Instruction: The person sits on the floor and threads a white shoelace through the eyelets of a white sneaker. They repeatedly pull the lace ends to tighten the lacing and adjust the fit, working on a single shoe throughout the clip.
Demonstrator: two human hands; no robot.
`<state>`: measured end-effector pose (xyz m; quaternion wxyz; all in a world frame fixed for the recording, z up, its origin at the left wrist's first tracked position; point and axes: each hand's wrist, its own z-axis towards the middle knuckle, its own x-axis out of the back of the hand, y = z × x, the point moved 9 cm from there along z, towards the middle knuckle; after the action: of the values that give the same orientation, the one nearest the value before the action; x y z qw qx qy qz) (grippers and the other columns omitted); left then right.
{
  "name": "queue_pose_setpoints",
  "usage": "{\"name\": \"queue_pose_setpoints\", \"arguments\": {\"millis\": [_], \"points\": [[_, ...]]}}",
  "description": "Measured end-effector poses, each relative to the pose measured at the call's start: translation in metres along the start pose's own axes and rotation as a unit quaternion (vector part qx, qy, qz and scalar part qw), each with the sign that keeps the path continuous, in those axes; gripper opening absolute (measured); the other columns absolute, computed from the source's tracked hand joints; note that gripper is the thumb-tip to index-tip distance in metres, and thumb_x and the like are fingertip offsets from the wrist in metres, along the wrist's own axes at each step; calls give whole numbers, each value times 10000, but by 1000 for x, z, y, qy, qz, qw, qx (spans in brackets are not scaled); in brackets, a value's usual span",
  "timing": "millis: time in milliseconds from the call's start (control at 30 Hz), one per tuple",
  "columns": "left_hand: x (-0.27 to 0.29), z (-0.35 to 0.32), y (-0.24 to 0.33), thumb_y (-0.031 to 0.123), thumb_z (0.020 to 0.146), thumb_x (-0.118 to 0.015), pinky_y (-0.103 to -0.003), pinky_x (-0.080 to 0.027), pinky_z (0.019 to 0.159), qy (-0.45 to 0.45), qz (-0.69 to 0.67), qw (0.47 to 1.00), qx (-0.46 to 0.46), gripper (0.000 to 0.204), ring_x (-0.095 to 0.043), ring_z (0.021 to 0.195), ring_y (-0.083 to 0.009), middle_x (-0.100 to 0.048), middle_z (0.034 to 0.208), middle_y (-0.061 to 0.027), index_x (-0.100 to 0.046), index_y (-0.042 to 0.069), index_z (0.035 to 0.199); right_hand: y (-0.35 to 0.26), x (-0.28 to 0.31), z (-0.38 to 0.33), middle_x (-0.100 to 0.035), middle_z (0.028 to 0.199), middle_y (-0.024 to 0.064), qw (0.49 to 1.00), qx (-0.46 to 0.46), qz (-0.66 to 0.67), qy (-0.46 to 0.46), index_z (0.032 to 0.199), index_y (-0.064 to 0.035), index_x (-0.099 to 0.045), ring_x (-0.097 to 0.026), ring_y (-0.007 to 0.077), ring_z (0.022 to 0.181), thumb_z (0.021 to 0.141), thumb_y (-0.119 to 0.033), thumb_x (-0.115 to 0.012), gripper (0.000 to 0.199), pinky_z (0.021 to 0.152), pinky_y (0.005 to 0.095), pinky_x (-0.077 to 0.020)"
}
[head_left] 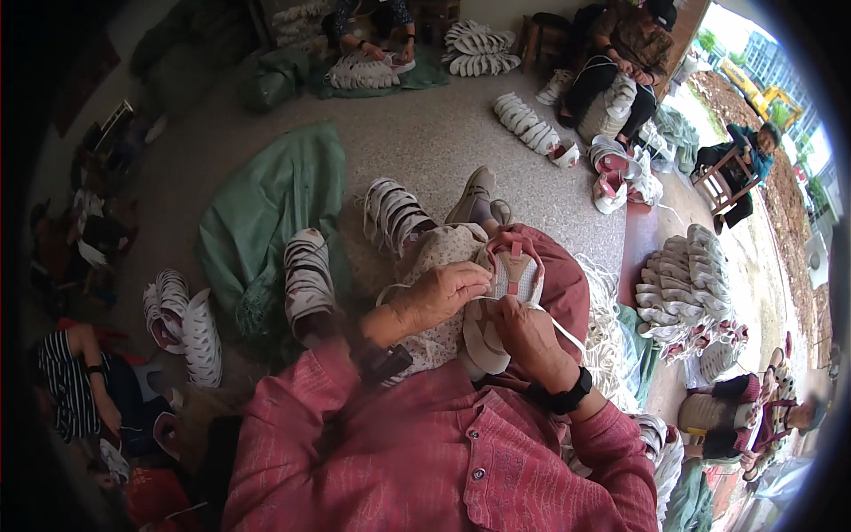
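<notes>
**Both hands on a pink-and-white shoe in the lap**

The left hand (441,293) rests on the white mesh shoe upper with pink trim (507,284), its fingers curled over the top edge and gripping it. The right hand (529,335) pinches the same upper from below, beside a white lace (567,332) running off to the right. The shoe lies on the person's lap, against the red trouser knee (567,279). A green cloth sack (266,213) and a row of white strapped uppers (306,279) lie on the floor just left.
</notes>
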<state>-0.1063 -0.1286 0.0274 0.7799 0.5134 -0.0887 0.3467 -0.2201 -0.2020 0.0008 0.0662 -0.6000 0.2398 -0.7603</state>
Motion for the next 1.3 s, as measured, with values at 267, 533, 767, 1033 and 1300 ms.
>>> {"name": "queue_pose_setpoints", "arguments": {"millis": [267,533,767,1033,1300], "points": [[-17,7,-14,131,963,-617,-340,-532,889,-43,6,996,74,249,-683,1027,-272,-707,1096,-143,-672,-11,1161,15,13,3,-673,807,178,965,-38,239,-101,1008,-24,-580,-687,348,714,902,-116,-632,149,637,415,-528],[-16,-1,-28,127,986,-590,-306,-513,906,-68,-76,989,105,300,-649,1049,-166,-689,1143,-119,-637,-12,1247,20,14,-6,-692,827,172,970,-68,234,-13,950,-24,-632,-694,347,744,896,-168,-676,160,646,413,-521],[-16,-3,-26,107,984,-580,-303,-511,914,-64,-66,992,85,298,-644,1040,-170,-679,1153,-118,-627,-29,1245,19,6,0,-686,761,136,994,-48,88,34,882,-56,-603,-680,354,699,892,-265,-696,229,598,435,-521],[0,1,-37,176,973,-582,-386,-520,780,28,-51,989,139,203,-681,889,-300,-695,974,-166,-676,-2,1000,21,6,1,-675,783,96,969,-88,230,-15,1086,-31,-596,-627,186,572,941,-158,-646,199,532,315,-488],[-12,-24,-40,217,976,-596,-359,-500,701,-47,35,976,210,208,-643,738,-231,-657,782,-116,-686,30,992,32,14,-4,-669,821,100,920,-151,352,-84,1212,-46,-570,-628,139,704,957,-122,-622,271,593,302,-484]]}}
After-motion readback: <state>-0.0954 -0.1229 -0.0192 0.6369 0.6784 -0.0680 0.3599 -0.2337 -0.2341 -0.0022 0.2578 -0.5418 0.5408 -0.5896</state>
